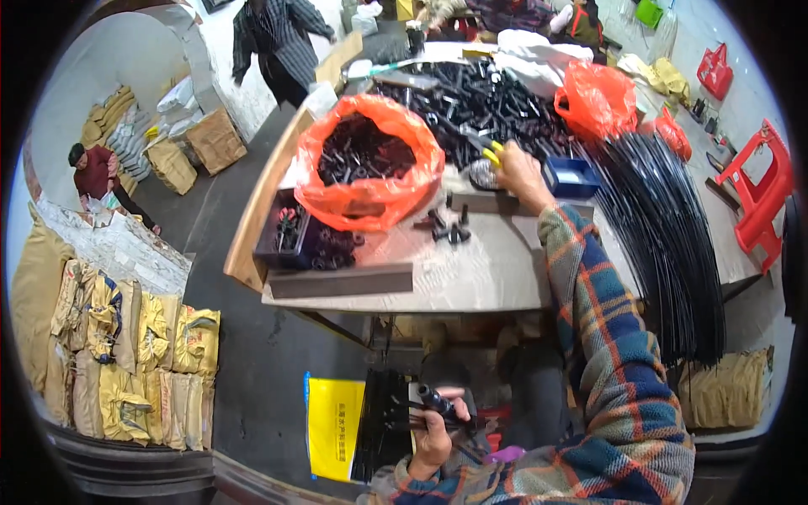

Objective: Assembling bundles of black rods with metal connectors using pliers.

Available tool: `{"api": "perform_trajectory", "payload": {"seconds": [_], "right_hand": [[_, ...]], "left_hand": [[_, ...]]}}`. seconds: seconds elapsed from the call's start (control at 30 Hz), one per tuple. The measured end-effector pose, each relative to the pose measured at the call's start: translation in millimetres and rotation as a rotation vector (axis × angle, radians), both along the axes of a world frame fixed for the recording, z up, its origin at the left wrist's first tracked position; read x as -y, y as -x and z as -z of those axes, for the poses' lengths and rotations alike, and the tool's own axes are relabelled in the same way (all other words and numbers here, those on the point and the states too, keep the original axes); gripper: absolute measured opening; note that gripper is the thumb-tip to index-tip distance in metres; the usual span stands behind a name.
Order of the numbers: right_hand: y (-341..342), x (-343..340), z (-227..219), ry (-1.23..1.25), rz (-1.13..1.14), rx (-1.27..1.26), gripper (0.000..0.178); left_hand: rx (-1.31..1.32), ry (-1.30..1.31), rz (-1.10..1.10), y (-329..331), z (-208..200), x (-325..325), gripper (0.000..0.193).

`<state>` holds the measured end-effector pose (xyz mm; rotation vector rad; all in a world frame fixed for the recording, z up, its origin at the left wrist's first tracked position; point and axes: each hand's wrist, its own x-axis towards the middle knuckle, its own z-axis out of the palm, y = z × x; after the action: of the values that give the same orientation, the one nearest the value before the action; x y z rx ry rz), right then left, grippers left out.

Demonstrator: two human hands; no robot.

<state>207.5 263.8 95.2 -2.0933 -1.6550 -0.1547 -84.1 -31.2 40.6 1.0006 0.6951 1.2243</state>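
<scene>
My right hand [523, 174] reaches across the table and is closed on yellow-handled pliers [491, 152], whose dark jaws point toward a large pile of black plastic parts [471, 93]. Low over my lap, my left hand [433, 442] grips a black tubular part [434, 399]. Beside that hand lies a bundle of thin black strips [379, 429] on a yellow printed bag [335, 429]. Near my right hand on the table sits a small blue box [574, 178]. Several loose black fittings [453, 229] rest nearer the table's front edge.
An orange plastic bag [370, 210] full of small black parts stands left on the table [488, 282]; a dark bin [282, 240] is beside it. Long black rods [673, 252] hang over the right side. Folded sacks [135, 370] are stacked left. Other people are around the room.
</scene>
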Motion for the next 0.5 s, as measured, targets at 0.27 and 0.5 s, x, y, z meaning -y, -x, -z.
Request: {"api": "perform_trajectory", "payload": {"seconds": [0.27,0.5], "right_hand": [[71,196,-2,-0.133,-0.611,-1.077,0.009],[138,322,11,-0.267,-0.851,-1.296,0.014]], "left_hand": [[0.021,-0.026,-0.008,1,-16,3,0.061],[-0.137,-0.112,0.162,-10,-42,36,0.066]]}}
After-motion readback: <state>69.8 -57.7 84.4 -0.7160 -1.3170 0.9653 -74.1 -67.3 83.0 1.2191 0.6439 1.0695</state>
